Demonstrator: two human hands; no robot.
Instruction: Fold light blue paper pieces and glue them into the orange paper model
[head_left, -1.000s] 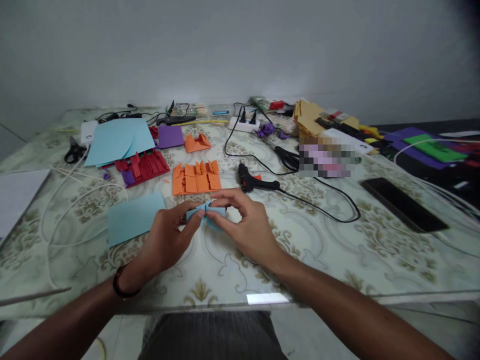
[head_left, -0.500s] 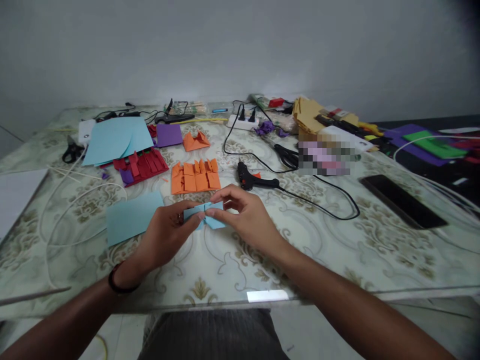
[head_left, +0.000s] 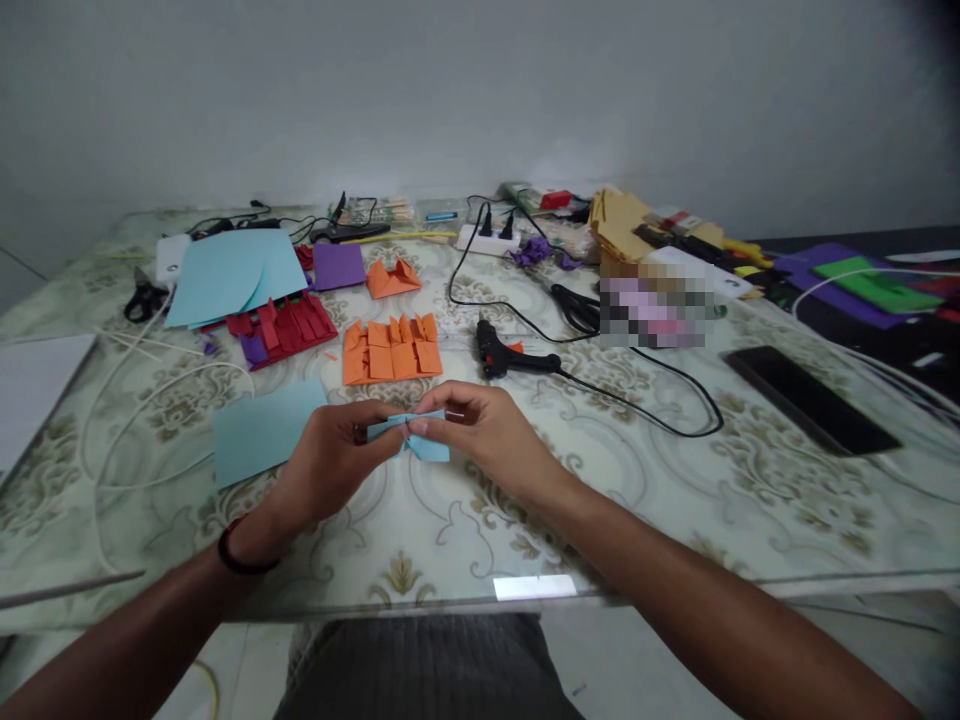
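Note:
A small piece of folded light-blue paper point(head_left: 431, 449) is pinched between my two hands above the table. My left hand point(head_left: 337, 450) grips its left side, thumb in front and fingers behind. On its right side my right hand point(head_left: 487, 430) is closed, thumb and index finger meeting near the middle crease. Just beyond the hands lies a row of folded orange paper point(head_left: 394, 352). A flat light-blue sheet point(head_left: 262, 430) rests left of my left hand. Beyond my right hand is a black hot glue gun point(head_left: 517, 358) with its cord trailing right.
Black scissors point(head_left: 576, 308) lie behind the glue gun, near a white power strip point(head_left: 487, 240). At right is a dark phone point(head_left: 814, 400). Folded red paper point(head_left: 289, 330), stacked blue sheets point(head_left: 232, 275) and a purple square point(head_left: 339, 266) lie back left. A white cable point(head_left: 97, 450) loops at left.
My fingers have shifted slightly on the blue paper, the right index finger drawing a little toward me and the fold looking flatter. Both hands keep their hold.

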